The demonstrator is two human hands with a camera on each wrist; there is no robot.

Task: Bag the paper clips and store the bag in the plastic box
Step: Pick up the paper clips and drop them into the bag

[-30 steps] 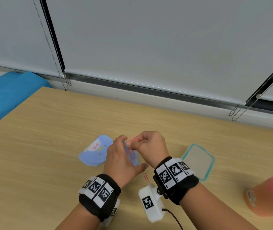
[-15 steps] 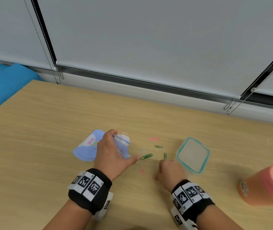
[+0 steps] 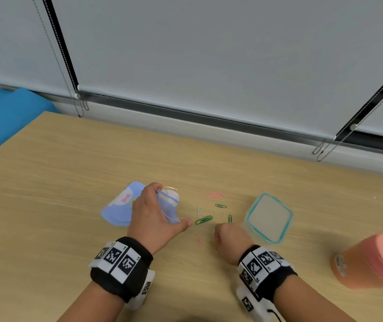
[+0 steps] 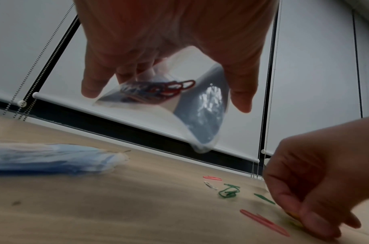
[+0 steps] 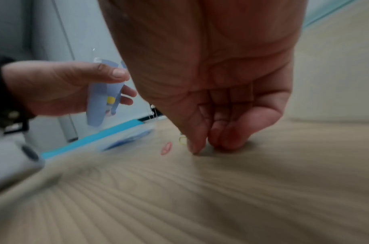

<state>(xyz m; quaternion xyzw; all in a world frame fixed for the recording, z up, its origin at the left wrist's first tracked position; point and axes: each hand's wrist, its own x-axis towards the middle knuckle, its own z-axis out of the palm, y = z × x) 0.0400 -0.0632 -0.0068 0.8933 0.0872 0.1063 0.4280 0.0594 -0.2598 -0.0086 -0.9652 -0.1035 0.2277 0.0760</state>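
My left hand (image 3: 153, 217) grips a clear zip bag (image 3: 169, 205) a little above the table, and several paper clips (image 4: 164, 87) lie inside the bag (image 4: 189, 112). Just to its right, my right hand (image 3: 230, 238) is down on the table with fingers curled, its thumb and fingertips (image 5: 197, 148) pinching at a yellow paper clip (image 5: 182, 140). Loose clips lie between the hands: a green one (image 3: 203, 220), a pink one (image 3: 214, 195), a white one (image 3: 199, 210) and another pink one (image 3: 198, 240). The teal-rimmed plastic box (image 3: 255, 204) stands open right of the clips.
A stack of pale blue bags (image 3: 116, 210) lies behind my left hand. An orange jar with a pink lid (image 3: 371, 261) lies on its side at the right. Blind chains (image 3: 80, 105) hang at the table's far edge. A blue surface (image 3: 4, 117) borders the left.
My right hand has left the bag's mouth and dropped to the table by the loose clips, which now show. My left hand still holds the bag.
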